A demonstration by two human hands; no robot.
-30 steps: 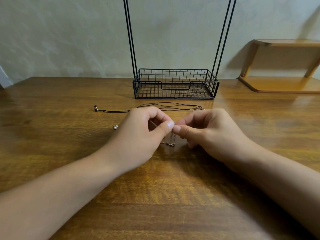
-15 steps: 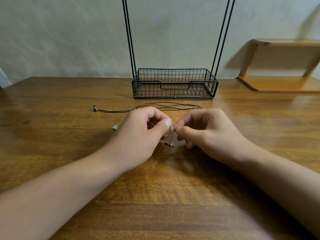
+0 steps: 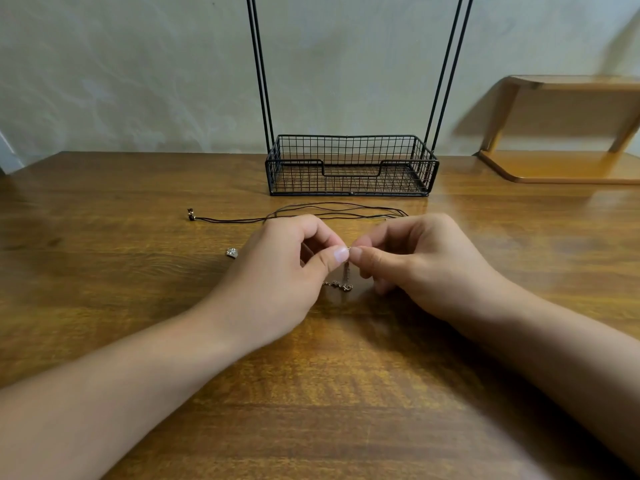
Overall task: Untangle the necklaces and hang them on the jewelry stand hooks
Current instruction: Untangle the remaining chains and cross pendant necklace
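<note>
- A wooden worktop (image 3: 104, 306) fills the view, seen from above the person's own forearms, with a pale wall behind it.
- Far left on the worktop, the small dark end bead (image 3: 190, 214) of a black cord necklace (image 3: 332, 211) lies flat; its strands run rightward in loose loops, passing behind both hands.
- A small silvery pendant (image 3: 232, 252) sits on the worktop just left of the left hand.
- The left hand (image 3: 287, 271) has its fingers curled, thumb and forefinger in a closed grip on a thin chain necklace (image 3: 341, 284).
- The chain hangs down between the two hands, its clasp end resting on the worktop.
- The right hand (image 3: 422, 265) pinches the same chain, fingertips touching those of the left.
- Behind the hands stands a black wire jewelry stand (image 3: 349, 166), a basket base with thin upright rods; its hooks are out of view.
- Far right, a wooden shelf (image 3: 561, 166) rests against the wall.
</note>
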